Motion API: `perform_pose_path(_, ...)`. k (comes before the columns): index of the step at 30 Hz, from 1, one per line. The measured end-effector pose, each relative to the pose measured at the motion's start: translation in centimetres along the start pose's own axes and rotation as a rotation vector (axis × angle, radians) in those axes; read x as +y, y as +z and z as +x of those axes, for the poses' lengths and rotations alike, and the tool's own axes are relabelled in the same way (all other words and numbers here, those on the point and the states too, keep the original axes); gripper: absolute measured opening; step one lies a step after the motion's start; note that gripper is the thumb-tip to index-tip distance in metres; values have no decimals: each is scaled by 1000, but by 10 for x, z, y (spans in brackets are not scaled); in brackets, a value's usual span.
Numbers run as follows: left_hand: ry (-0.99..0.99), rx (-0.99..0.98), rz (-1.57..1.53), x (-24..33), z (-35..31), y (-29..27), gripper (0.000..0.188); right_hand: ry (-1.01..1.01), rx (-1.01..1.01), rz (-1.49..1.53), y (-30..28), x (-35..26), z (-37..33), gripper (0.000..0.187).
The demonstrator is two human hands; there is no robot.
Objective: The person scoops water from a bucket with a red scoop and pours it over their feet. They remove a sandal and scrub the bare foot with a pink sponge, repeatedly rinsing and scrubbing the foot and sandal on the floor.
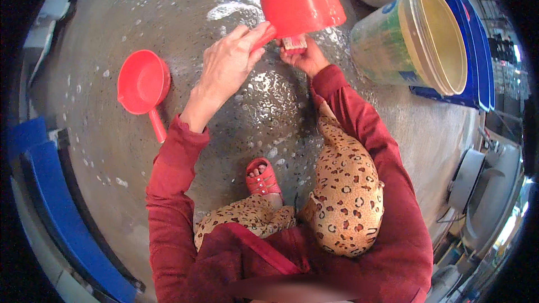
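Note:
In my left hand (227,64) is the handle of a red plastic dipper (303,7), raised above the wet floor and tilted so its side shows. Just below the dipper, my right hand (309,60) grips a small scrub brush (294,45) with a red back and pale bristles. Part of the brush and some right-hand fingers are hidden by the dipper and its handle. A second red dipper (144,81) lies on the floor to the left, its bowl facing up and its handle pointing toward me.
Soapy water and foam spread over the grey floor (219,134). A large pale bucket (412,42) lies tilted at the right, beside blue panels (477,39). A blue-edged structure (67,219) runs along the left. Grey equipment (488,185) stands at the far right.

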State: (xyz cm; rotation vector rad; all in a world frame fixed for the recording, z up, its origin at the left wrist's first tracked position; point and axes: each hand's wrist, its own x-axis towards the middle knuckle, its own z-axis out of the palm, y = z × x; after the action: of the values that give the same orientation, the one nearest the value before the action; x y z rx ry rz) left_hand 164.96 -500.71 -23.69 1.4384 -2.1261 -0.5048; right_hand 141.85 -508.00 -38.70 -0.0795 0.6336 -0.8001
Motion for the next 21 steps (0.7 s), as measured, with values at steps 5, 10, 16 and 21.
perform_pose_path(5, 96, 72, 188, 15, 10, -7, 42, -42, -94, 53, 15, -9, -14, 43)
perform_pose_path(10, 85, 148, 16, 10, 8, -1, 42, -49, -84, 57, 6, -27, -20, 44)
perform_pose_path(16, -37, 311, -137, -15, 1, 3, 45, -798, 323, -1422, -17, -46, -56, 56)
perform_pose_path(21, -322, 411, -286, -60, -19, -17, 48, -381, 112, -2390, -77, -62, -147, 60)
